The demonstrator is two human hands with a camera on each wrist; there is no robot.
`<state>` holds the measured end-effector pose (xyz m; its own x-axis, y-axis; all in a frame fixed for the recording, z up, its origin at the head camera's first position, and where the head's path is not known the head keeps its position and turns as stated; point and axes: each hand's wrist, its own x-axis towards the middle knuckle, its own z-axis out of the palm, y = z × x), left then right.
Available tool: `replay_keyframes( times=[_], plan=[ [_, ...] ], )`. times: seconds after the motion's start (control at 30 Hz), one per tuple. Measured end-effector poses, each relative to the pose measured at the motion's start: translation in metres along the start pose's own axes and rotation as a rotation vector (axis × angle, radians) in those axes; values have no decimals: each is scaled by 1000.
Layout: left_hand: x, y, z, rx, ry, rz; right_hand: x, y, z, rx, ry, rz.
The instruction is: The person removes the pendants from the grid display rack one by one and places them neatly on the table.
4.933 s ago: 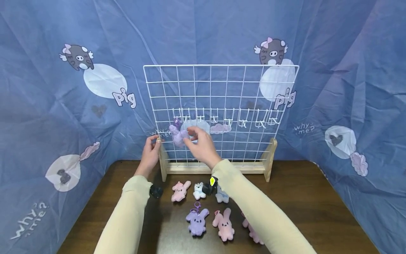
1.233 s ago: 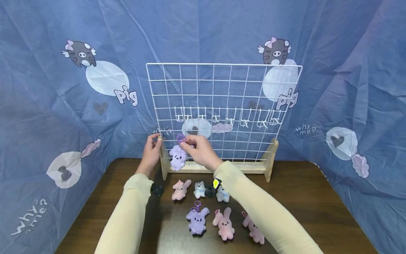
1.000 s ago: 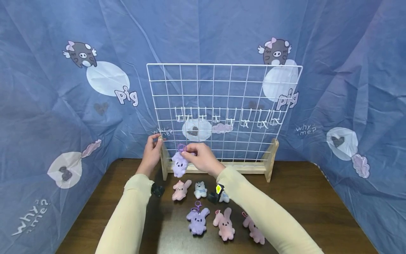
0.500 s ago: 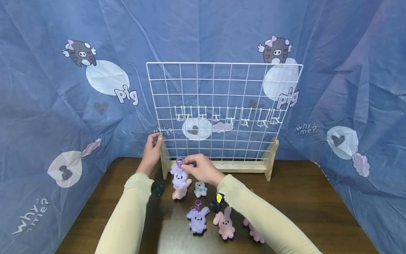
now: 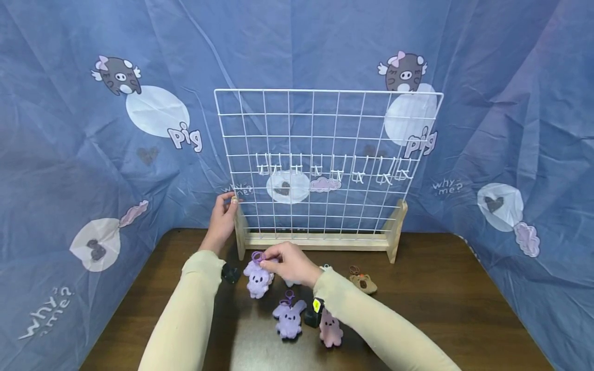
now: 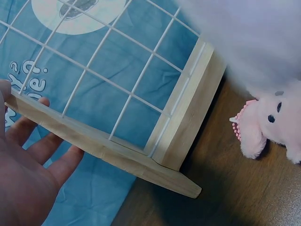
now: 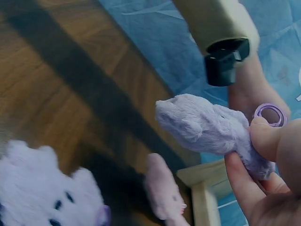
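My right hand (image 5: 293, 264) pinches a purple bunny plush keychain (image 5: 258, 282) near its ears, below the purple ring. The plush hangs low over the table's left part, in front of the rack. In the right wrist view, thumb and fingers hold its head end beside the purple ring (image 7: 270, 114). My left hand (image 5: 221, 222) grips the left wooden post (image 6: 101, 146) of the white wire grid rack, with fingers behind it. Under the held plush, a pink bunny plush (image 6: 277, 117) lies on the table, almost hidden in the head view.
A second purple bunny plush (image 5: 289, 322) and a pink one (image 5: 330, 330) lie nearer the front. A brown plush keychain (image 5: 363, 282) lies right of my sleeve, which covers other plushes. Several white hooks (image 5: 337, 175) hang on the grid. Patterned blue cloth (image 5: 158, 111) surrounds the table.
My right hand has taken the purple bunny plush off the leftmost hooks and lowered it toward the table. The brown plush has come into sight. My left hand stays on the post.
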<state>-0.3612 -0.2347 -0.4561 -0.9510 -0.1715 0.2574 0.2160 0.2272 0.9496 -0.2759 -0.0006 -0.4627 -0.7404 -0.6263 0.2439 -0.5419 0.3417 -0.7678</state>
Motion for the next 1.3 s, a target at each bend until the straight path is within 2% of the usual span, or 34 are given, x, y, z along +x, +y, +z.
replay_keyframes(
  times=[0.27,0.5,0.73,0.9,1.1,1.3],
  plan=[
    [3,1,1,-2,-15,-5,-11,8,20,-55,-45,-12],
    [4,2,1,-15,-21,0,-17,6,38,-158,-91,-53],
    [3,0,1,-13,-11,-5,-26,-1,54,-176,-139,15],
    [3,0,0,-14,-9,-2,-30,-3,65,-250,-140,60],
    [3,0,0,-18,-15,-5,-32,-8,74,-352,-130,43],
    [1,-1,0,-35,-12,-10,-35,-15,75,-406,-172,45]
  ],
)
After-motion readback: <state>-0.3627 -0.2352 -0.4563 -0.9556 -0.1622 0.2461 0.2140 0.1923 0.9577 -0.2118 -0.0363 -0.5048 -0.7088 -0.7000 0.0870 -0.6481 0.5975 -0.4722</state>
